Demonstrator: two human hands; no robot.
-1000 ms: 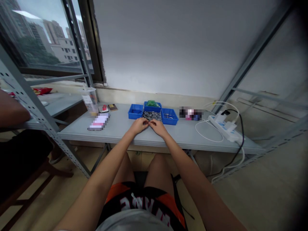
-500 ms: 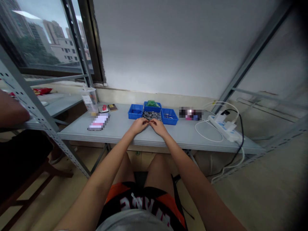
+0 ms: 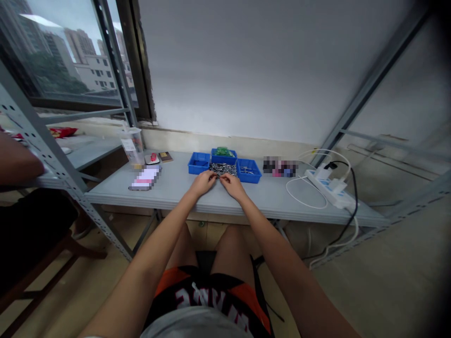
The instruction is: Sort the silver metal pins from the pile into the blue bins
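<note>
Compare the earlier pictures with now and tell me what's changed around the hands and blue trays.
Very little: the fingertips of the left hand and right hand, close together at the near edge of the pile of metal pieces, have drawn slightly apart. Whether anything was gripped or let go is too small to tell. The blue trays, phone and cup stayed put.

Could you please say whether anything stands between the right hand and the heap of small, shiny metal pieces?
Nothing visible does: the bare right hand is at the near edge of the shiny metal heap; the rectangular blue tray on the right stands beside the heap.
</note>
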